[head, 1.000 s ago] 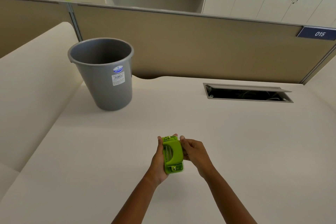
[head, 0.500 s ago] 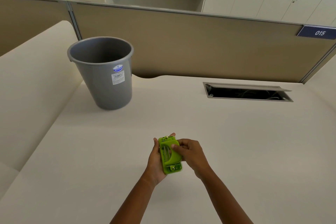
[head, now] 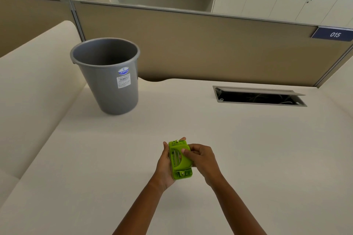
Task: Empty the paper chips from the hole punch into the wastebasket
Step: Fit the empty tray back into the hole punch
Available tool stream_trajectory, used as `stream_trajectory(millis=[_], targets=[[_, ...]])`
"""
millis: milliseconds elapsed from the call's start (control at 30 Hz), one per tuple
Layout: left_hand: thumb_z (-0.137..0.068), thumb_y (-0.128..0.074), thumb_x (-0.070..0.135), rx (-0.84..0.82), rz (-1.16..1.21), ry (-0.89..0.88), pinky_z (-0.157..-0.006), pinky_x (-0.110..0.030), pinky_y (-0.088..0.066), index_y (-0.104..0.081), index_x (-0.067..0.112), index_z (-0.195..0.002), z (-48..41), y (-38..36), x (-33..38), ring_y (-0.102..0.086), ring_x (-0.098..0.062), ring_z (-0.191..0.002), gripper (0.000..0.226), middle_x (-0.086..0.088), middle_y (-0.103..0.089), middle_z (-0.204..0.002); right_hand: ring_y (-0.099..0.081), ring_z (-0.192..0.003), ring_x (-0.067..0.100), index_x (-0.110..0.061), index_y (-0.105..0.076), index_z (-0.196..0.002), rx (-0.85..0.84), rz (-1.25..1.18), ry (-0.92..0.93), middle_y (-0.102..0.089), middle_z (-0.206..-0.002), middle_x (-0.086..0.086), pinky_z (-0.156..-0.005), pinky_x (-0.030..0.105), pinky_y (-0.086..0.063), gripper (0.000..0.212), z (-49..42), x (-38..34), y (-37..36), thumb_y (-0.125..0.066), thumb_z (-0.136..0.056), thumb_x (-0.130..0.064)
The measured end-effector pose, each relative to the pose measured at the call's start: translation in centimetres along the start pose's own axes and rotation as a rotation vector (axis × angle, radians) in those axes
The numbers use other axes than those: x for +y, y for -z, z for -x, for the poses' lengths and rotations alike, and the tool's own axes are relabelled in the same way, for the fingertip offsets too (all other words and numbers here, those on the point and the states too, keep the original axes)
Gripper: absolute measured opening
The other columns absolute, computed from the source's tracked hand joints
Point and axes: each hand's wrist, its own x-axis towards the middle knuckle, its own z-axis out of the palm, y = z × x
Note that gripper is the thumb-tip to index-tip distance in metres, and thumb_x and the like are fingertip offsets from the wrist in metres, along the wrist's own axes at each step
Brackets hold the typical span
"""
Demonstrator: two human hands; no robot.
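Grey wastebasket (head: 107, 78) upright on the cream desk (head: 248, 149), far left, well apart from the hands; barcode label faces the camera. Left hand (head: 164, 166) cupped around the left edge and back of the green hole punch (head: 180, 159), held above the desk at centre, its underside toward the camera. Right hand (head: 200, 158): fingertips curled onto the punch's right side, thumb pressed on its face. Open cable hatch (head: 259, 97) set into the desk at far right.
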Motion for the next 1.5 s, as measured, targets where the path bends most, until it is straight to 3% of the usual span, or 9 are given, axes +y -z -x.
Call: stream_trajectory(millis=[233, 433, 567, 767, 833, 933, 1100, 1167, 1500], targets=[[-0.095, -0.012, 0.052, -0.022, -0.041, 0.011, -0.061, -0.036, -0.059, -0.058, 0.019, -0.113, 0.2, -0.2, 0.1, -0.073, -0.024, -0.076, 0.060, -0.011, -0.076, -0.088, -0.063, -0.077, 0.028, 0.001, -0.070, -0.090, -0.021, -0.017, -0.015, -0.070, -0.085, 0.024, -0.083, 0.052, -0.052, 0.016, -0.1, 0.2, 0.3, -0.063, -0.084, -0.011], [-0.095, -0.014, 0.052, -0.011, -0.115, 0.008, -0.081, -0.041, -0.053, -0.059, 0.021, -0.115, 0.3, -0.3, 0.3, -0.066, -0.027, -0.091, 0.058, -0.012, -0.070, -0.098, -0.063, -0.079, 0.030, 0.003, -0.069, -0.091, -0.043, -0.023, -0.017, -0.069, -0.096, 0.033, -0.085, 0.053, -0.052, 0.017, 0.0, 0.4, 0.5, -0.062, -0.084, -0.011], [-0.093, -0.021, 0.056, -0.028, -0.168, 0.008, -0.075, -0.037, -0.058, -0.061, 0.023, -0.115, 0.2, -0.1, 0.4, -0.071, -0.023, -0.086, 0.057, -0.010, -0.074, -0.095, -0.063, -0.080, 0.031, 0.005, -0.068, -0.094, -0.058, 0.001, -0.002, -0.069, -0.095, 0.033, -0.084, 0.053, -0.052, 0.020, 0.0, 0.6, 0.7, -0.062, -0.085, -0.011], [-0.095, -0.028, 0.045, -0.008, -0.200, 0.022, -0.076, -0.034, -0.054, -0.066, 0.022, -0.110, -0.1, 0.0, 0.2, -0.070, -0.020, -0.082, 0.047, -0.008, -0.074, -0.093, -0.064, -0.081, 0.025, 0.007, -0.065, -0.097, -0.154, -0.040, -0.072, -0.065, -0.087, 0.015, -0.079, 0.040, -0.056, 0.026, -0.4, 1.0, 1.1, -0.059, -0.088, -0.017], [-0.095, -0.030, 0.045, 0.016, -0.176, 0.029, -0.075, -0.032, -0.054, -0.070, 0.021, -0.104, -0.1, 0.0, -0.1, -0.069, -0.020, -0.085, 0.048, -0.007, -0.073, -0.096, -0.065, -0.077, 0.023, 0.006, -0.067, -0.088, -0.097, -0.055, -0.084, -0.066, -0.082, 0.013, -0.074, 0.033, -0.057, 0.032, -0.7, 1.0, 1.3, -0.055, -0.090, -0.024], [-0.093, -0.034, 0.044, 0.036, -0.138, 0.031, -0.082, -0.033, -0.049, -0.067, 0.017, -0.110, -0.2, -0.1, -0.6, -0.057, -0.024, -0.100, 0.045, -0.007, -0.069, -0.106, -0.064, -0.066, 0.018, -0.008, -0.069, -0.078, 0.096, 0.039, -0.029, -0.067, -0.071, 0.006, -0.070, 0.030, -0.055, 0.024, -1.6, 1.3, 1.7, -0.056, -0.090, -0.024], [-0.092, -0.035, 0.041, 0.032, -0.162, 0.042, -0.075, -0.032, -0.052, -0.071, 0.018, -0.103, -0.1, 0.1, -0.7, -0.059, -0.022, -0.093, 0.044, -0.007, -0.074, -0.096, -0.062, -0.067, 0.022, -0.005, -0.067, -0.076, 0.031, -0.015, -0.134, -0.066, -0.076, 0.015, -0.068, 0.030, -0.056, 0.014, -2.4, 1.6, 1.9, -0.062, -0.086, -0.013], [-0.095, -0.032, 0.039, 0.025, -0.177, 0.044, -0.074, -0.031, -0.054, -0.069, 0.017, -0.105, -0.1, 0.1, -0.5, -0.061, -0.021, -0.090, 0.045, -0.006, -0.074, -0.096, -0.061, -0.064, 0.018, -0.004, -0.065, -0.077, -0.001, -0.087, -0.170, -0.064, -0.073, 0.012, -0.064, 0.024, -0.053, 0.012, -2.4, 1.4, 2.0, -0.060, -0.086, -0.010], [-0.098, -0.029, 0.034, 0.036, -0.241, 0.057, -0.068, -0.031, -0.056, -0.065, 0.013, -0.106, 0.0, -0.1, -0.6, -0.065, -0.020, -0.077, 0.042, -0.006, -0.075, -0.085, -0.060, -0.068, 0.017, -0.006, -0.062, -0.072, 0.005, -0.196, -0.270, -0.063, -0.074, 0.010, -0.063, 0.021, -0.049, 0.016, -2.8, 1.6, 2.3, -0.054, -0.086, -0.001]])
